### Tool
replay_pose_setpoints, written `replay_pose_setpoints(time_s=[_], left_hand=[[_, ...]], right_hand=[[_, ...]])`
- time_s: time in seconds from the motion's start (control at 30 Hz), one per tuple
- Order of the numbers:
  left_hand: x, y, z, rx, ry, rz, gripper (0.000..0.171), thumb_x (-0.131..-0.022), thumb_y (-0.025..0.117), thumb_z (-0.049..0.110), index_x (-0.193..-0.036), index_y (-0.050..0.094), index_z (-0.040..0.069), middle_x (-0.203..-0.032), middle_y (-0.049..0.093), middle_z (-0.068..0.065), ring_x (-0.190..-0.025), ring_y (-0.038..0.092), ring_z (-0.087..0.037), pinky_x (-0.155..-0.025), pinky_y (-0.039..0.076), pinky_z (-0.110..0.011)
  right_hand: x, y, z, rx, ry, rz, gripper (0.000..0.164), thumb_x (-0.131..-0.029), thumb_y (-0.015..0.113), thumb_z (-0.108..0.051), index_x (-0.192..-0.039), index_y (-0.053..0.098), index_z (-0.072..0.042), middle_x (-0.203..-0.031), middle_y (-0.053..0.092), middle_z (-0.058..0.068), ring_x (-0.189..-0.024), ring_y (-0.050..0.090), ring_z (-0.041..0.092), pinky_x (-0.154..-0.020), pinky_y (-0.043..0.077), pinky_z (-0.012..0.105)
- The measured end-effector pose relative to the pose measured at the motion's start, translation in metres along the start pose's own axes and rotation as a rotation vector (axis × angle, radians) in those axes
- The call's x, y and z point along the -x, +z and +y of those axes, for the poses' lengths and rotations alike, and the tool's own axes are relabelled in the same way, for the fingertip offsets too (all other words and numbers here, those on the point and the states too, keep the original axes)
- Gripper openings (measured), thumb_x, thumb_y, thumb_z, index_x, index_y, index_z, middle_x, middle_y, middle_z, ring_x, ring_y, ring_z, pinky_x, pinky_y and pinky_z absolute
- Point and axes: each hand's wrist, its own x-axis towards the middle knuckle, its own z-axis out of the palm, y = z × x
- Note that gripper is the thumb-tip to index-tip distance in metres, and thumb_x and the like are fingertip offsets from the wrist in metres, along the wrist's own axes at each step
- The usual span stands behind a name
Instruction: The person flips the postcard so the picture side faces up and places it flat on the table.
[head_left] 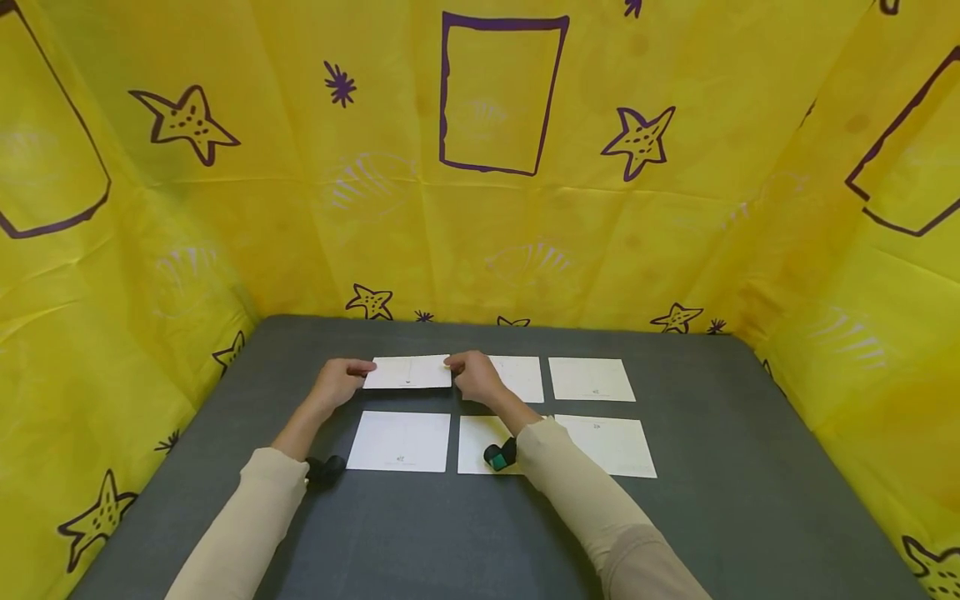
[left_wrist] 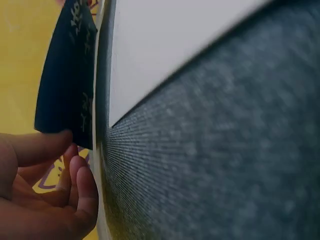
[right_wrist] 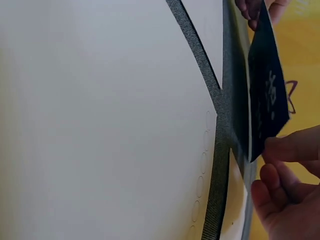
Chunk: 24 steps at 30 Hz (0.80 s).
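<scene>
A postcard (head_left: pixel 408 373) is held tilted up off the table at the far left of the card layout, its white side facing me. Its other side, in both wrist views, is dark blue with pale writing. My left hand (head_left: pixel 337 382) pinches the left edge between thumb and fingers. At the right edge, my right hand (head_left: pixel 477 378) pinches it the same way. Directly in front of it lies a white card (head_left: pixel 400 442). Just right of my right hand is another white card (head_left: pixel 519 379), partly covered by that hand.
More white cards lie flat: one at back right (head_left: pixel 592 380), one at front right (head_left: pixel 609 447), and a front middle card (head_left: pixel 472 437) partly under my right forearm. Dark grey cloth covers the table (head_left: pixel 420 533). A yellow patterned curtain (head_left: pixel 487 233) encloses the back and sides.
</scene>
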Motion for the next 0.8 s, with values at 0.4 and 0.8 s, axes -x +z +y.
replay_pose_setpoints(time_s=[0.4, 0.8], left_hand=[[0.0034, -0.0053, -0.0039, 0.050, 0.032, -0.036, 0.032, -0.091, 0.045, 0.003, -0.120, 0.058, 0.006, -0.126, 0.054, -0.018, -0.116, 0.048, -0.033, -0.097, 0.040, -0.046], [0.0066, -0.0095, -0.0026, 0.127, 0.056, 0.004, 0.031, -0.092, 0.050, 0.017, -0.119, 0.058, 0.006, -0.121, 0.058, -0.017, -0.112, 0.051, -0.031, -0.099, 0.039, -0.046]], right_hand=[[0.0034, -0.0007, 0.0021, -0.152, 0.024, 0.099, 0.019, -0.084, 0.058, -0.006, -0.099, 0.070, -0.008, -0.099, 0.069, 0.007, -0.089, 0.061, 0.019, -0.073, 0.051, 0.026], [0.0055, -0.0036, 0.0015, -0.280, 0.062, 0.103, 0.019, -0.087, 0.058, -0.016, -0.099, 0.069, -0.007, -0.100, 0.069, 0.005, -0.091, 0.058, 0.018, -0.076, 0.048, 0.029]])
